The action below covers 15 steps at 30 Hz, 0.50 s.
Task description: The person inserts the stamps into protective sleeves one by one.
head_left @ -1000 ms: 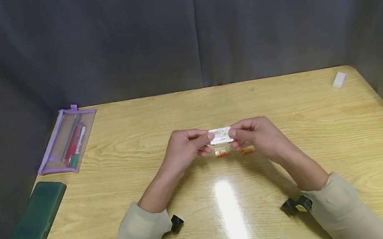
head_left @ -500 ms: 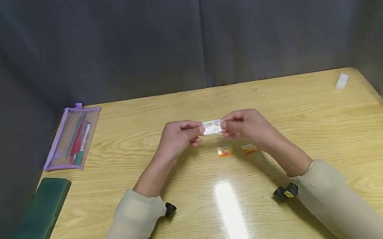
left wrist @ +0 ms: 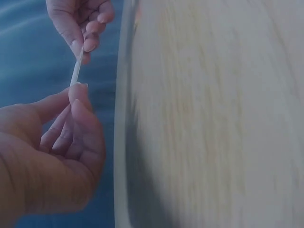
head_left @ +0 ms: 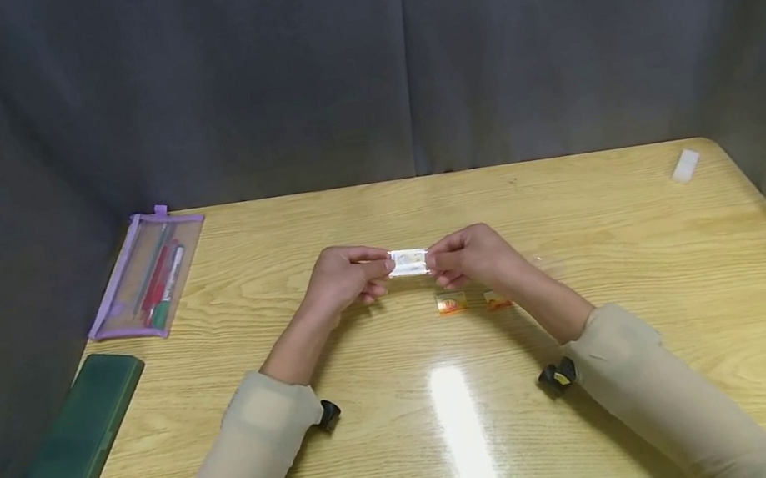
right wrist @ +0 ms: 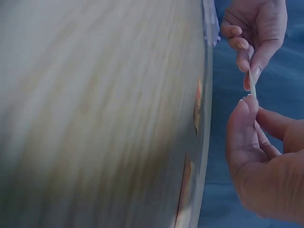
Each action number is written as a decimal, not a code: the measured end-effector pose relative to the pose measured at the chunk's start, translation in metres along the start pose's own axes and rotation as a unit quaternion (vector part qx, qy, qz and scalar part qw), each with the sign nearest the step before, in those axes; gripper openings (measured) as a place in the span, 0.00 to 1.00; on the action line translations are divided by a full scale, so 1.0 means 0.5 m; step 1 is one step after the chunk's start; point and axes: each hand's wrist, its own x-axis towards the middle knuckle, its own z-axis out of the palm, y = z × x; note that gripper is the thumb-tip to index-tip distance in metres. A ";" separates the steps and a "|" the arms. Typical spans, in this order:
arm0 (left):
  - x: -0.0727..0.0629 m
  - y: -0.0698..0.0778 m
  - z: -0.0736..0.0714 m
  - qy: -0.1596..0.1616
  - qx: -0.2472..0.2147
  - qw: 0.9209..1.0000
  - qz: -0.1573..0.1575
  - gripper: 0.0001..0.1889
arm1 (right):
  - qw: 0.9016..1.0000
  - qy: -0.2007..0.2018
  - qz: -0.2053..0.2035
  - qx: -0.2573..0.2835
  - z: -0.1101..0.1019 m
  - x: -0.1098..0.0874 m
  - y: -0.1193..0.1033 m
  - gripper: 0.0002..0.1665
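Note:
Between my two hands, above the middle of the table, is a small flat shiny white packet (head_left: 409,262). My left hand (head_left: 342,276) pinches its left end with thumb and fingers. Its right end is pinched the same way by my right hand (head_left: 473,255). Seen from the left wrist, the packet (left wrist: 76,71) is a thin edge; the right wrist view shows the packet (right wrist: 252,86) edge-on too. Two small orange-and-white packets lie on the table below the hands: one orange packet (head_left: 451,304) in plain sight, another orange packet (head_left: 496,300) partly behind the right forearm.
At the left of the wooden table (head_left: 666,293) lie a purple-edged mesh pouch (head_left: 123,274) with pens inside and a dark green case (head_left: 75,447). A small white block (head_left: 685,165) sits in the far right corner. Dark curtains (head_left: 354,66) enclose the table's back and sides.
Both hands have moved left in the view with the white packet held between them, away from the two orange packets, which now show below the hands.

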 end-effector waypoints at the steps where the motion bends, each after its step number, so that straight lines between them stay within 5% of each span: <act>1: 0.001 -0.002 -0.002 0.000 0.003 1.000 -0.006 0.12 | 1.000 -0.002 0.005 -0.003 0.003 0.003 -0.001 0.16; 7: 0.014 -0.009 -0.011 0.012 0.026 0.999 -0.038 0.12 | 0.998 -0.004 0.029 -0.062 0.017 0.021 -0.012 0.13; 15: 0.028 -0.014 -0.011 0.034 0.040 0.998 -0.034 0.12 | 0.991 0.003 0.032 -0.128 0.027 0.047 -0.023 0.10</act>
